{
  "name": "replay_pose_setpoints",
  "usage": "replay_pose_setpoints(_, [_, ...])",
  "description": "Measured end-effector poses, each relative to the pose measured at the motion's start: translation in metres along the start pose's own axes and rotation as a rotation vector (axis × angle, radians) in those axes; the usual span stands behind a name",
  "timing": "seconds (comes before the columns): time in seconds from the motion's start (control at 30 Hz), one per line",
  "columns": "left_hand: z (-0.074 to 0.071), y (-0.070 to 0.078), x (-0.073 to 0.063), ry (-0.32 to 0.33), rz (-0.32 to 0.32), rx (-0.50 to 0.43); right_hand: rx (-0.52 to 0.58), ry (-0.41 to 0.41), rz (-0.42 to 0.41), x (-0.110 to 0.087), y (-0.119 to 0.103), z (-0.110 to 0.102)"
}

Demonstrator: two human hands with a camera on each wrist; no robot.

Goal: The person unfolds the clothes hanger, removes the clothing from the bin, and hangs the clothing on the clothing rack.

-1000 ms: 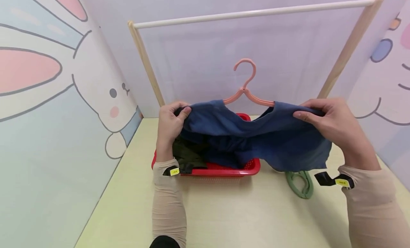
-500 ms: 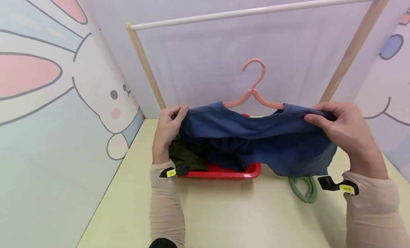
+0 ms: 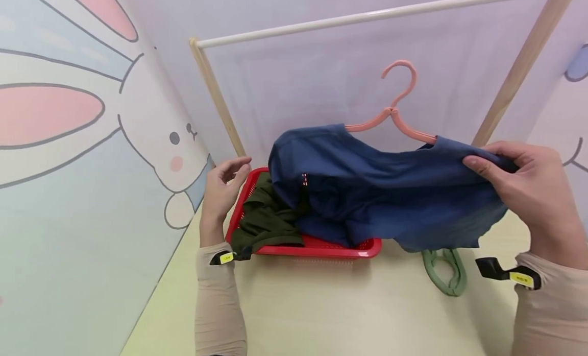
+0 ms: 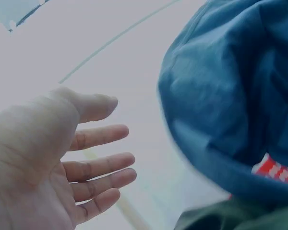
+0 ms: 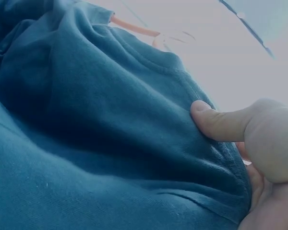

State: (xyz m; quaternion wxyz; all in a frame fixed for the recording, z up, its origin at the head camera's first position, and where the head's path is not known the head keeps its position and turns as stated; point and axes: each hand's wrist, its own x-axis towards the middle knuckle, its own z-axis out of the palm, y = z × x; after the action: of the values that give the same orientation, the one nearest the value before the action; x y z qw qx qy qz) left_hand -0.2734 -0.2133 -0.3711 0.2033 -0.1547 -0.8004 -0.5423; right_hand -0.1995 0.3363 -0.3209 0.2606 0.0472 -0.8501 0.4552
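A blue shirt [image 3: 367, 177] hangs on a pink hanger [image 3: 395, 108], whose hook and upper arms show above the neckline. My right hand [image 3: 528, 177] pinches the shirt's right shoulder between thumb and fingers. In the right wrist view the thumb lies on top of the blue cloth and the other fingers are behind it. My left hand [image 3: 222, 192] is off the shirt, to its left, with fingers loosely spread and nothing in them. The left wrist view shows a gap between the left hand [image 4: 96, 158] and the shirt's rounded edge [image 4: 182, 110].
Beneath the shirt stands a red basket [image 3: 317, 251] with a dark green garment [image 3: 266, 218] in it. A green folded hanger [image 3: 445, 274] lies on the table [image 3: 321, 305] at right. Behind is a rack with a white rod [image 3: 367, 18] and wooden posts [image 3: 519, 70].
My left hand has let go of the shirt's left shoulder and moved left. The shirt and pink hanger have shifted right and up in view, still held by my right hand.
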Motion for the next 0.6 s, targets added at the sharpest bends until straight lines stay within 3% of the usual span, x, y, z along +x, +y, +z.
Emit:
replay_pose_setpoints(0.2, [-0.013,-0.02,-0.009,0.002,-0.091,-0.024,-0.01,0.023,0.022,-0.002,0.005,-0.004])
replay_pose_setpoints(0.4, [-0.013,-0.046,-0.011,-0.021,-0.194,-0.026,-0.042,0.031,0.046,-0.004,0.004,-0.005])
replay_pose_setpoints(0.6, [-0.012,-0.072,-0.015,-0.087,-0.329,-0.006,-0.013,0.029,0.05,-0.004,0.005,-0.002])
